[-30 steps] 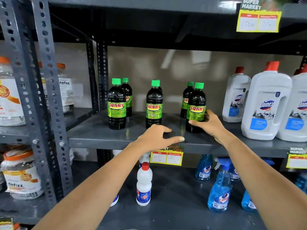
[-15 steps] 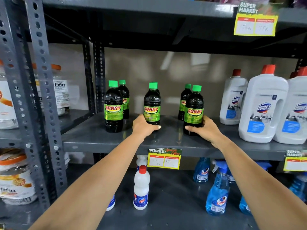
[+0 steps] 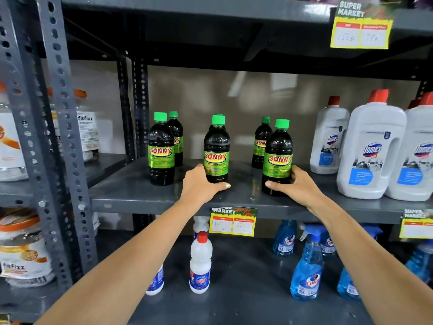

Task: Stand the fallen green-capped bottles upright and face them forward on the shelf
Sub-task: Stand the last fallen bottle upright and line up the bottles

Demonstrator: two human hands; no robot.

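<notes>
- Bottles all stand upright, so I judge only the facing is left.
- Left hand (image 3: 203, 184) is wrapped low around the middle bottle (image 3: 216, 152), thumb across its foot; its label looks at me squarely.
- Right hand (image 3: 297, 185) is clamped on the base of the right bottle (image 3: 277, 158), fingers behind, thumb in front.
- I would twist from the base, keeping each foot flat on the shelf (image 3: 140, 195), not lifting.
- Behind each grip stands a rear bottle (image 3: 261, 143); I must not push back.
- White jugs (image 3: 372, 146) sit just outside my right grip, so no sliding that way.
</notes>
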